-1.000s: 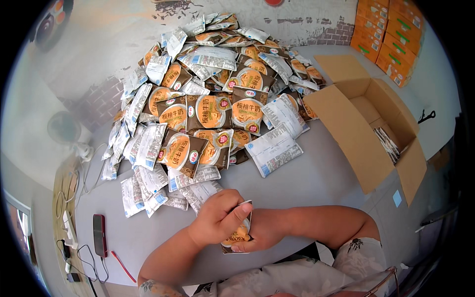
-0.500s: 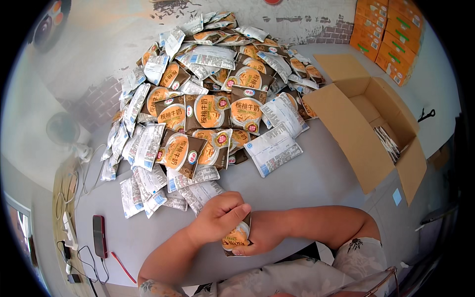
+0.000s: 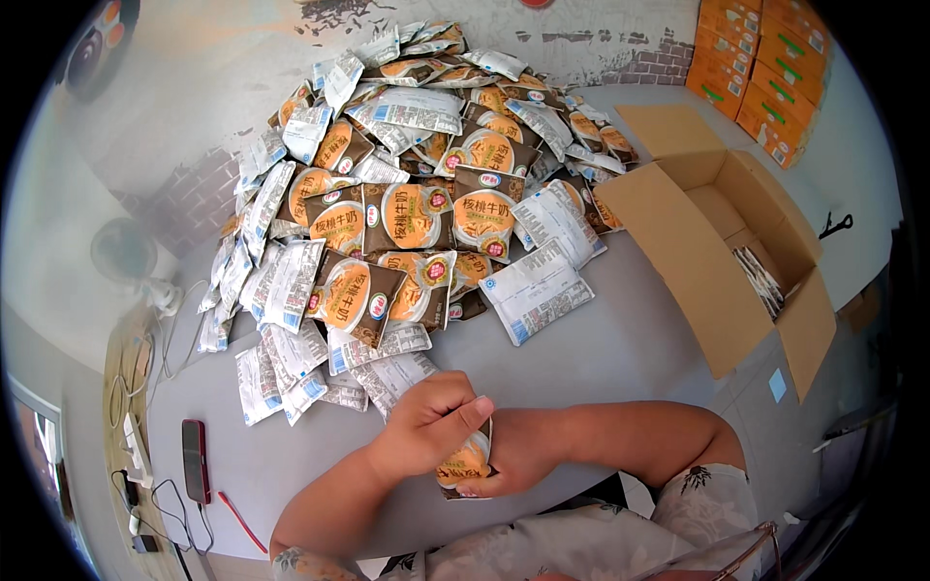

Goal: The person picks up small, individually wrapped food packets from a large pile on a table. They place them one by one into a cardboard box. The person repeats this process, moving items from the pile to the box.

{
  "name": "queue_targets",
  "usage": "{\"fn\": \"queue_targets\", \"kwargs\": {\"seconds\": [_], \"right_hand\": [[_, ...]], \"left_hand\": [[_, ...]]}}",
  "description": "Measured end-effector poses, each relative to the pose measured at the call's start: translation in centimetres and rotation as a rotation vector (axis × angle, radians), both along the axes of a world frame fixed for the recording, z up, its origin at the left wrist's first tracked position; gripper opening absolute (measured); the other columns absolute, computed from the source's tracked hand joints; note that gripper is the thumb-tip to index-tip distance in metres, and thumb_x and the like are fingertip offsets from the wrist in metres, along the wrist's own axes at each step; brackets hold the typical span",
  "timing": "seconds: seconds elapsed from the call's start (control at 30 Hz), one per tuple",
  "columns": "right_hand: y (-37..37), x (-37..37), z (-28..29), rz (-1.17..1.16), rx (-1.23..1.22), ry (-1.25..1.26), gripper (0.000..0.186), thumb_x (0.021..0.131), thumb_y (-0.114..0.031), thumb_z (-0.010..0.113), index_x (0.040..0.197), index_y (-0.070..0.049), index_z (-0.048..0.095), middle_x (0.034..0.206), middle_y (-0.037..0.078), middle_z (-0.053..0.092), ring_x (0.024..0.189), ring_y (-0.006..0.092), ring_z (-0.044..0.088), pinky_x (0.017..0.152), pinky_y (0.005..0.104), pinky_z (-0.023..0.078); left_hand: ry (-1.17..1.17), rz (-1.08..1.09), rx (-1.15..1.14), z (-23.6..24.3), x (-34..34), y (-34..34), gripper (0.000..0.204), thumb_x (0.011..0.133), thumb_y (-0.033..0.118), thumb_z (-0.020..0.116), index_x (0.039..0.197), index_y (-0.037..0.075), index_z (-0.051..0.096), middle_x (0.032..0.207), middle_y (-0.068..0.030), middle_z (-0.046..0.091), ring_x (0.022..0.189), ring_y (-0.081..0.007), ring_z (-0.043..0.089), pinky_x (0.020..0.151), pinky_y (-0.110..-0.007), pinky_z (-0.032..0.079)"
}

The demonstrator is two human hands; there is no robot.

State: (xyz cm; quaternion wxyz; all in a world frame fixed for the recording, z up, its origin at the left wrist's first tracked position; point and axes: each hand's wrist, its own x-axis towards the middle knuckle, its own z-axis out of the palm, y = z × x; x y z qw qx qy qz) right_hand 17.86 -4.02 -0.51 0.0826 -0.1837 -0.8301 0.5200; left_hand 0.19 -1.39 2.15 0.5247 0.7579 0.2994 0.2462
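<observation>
Close to the table's near edge, both my hands are closed on a brown and orange milk pouch (image 3: 465, 463). My left hand (image 3: 438, 418) grips its upper end, thumb laid across the top. My right hand (image 3: 518, 453) holds the lower right side, with the thumb on the printed front. The fingers hide much of the pouch, and I cannot tell whether there is more than one. Just beyond my left hand lies a white-backed pouch (image 3: 395, 376), at the near edge of a large heap of similar pouches (image 3: 407, 218), some brown side up, others white side up.
An open cardboard box (image 3: 693, 281) stands at the right, with several pouches (image 3: 759, 281) on edge inside. Orange cartons (image 3: 775, 77) are stacked at the far right. On the left are a phone (image 3: 195, 462), a red strip (image 3: 242, 523), cables and a white power strip (image 3: 136, 453).
Almost nothing differs; both hands keep their hold on the pouch, shifted up very slightly. Heap and box look the same.
</observation>
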Motion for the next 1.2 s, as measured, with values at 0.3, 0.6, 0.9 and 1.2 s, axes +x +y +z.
{"fn": "queue_targets", "kwargs": {"seconds": [0.3,0.6,0.9,1.2], "right_hand": [[0.5,0.1,-0.1,0.004,0.082,0.009,0.026,0.090,-0.032,0.056,0.105,-0.011,0.057,0.095,0.008,0.062,0.087,0.0250,0.059,0.079,0.0362,0.048],[0.3,0.0,0.1,0.002,0.033,-0.004,0.022,0.089,-0.031,0.052,0.097,-0.011,0.057,0.087,0.011,0.061,0.082,0.0298,0.060,0.075,0.0403,0.048],[0.5,0.0,-0.6,-0.027,0.161,0.119,0.022,0.087,-0.029,0.057,0.100,-0.010,0.057,0.089,0.008,0.061,0.084,0.0267,0.059,0.076,0.0377,0.048],[0.3,0.0,-1.2,-0.054,0.113,0.084,0.022,0.088,-0.032,0.053,0.098,-0.013,0.058,0.083,0.011,0.063,0.078,0.0302,0.061,0.072,0.0401,0.049]], "left_hand": [[-0.197,-0.036,-0.085,0.3,0.6,0.4,0.021,0.094,0.018,0.054,0.082,0.002,0.059,0.078,-0.0051,0.054,0.079,-0.0142,0.051,0.072,-0.027,0.041],[-0.138,0.107,-0.272,-0.7,0.1,-0.1,0.020,0.092,0.017,0.057,0.079,0.002,0.059,0.078,-0.0042,0.053,0.073,-0.0126,0.050,0.068,-0.026,0.041],[-0.156,-0.165,-0.012,-0.1,-0.1,1.1,0.019,0.093,0.017,0.053,0.091,0.001,0.062,0.092,-0.0060,0.055,0.084,-0.0129,0.053,0.074,-0.027,0.042],[-0.158,0.027,-0.389,-0.6,-0.2,0.3,0.024,0.094,0.023,0.054,0.090,0.001,0.061,0.092,-0.0060,0.058,0.086,-0.0120,0.052,0.074,-0.026,0.042]]}}
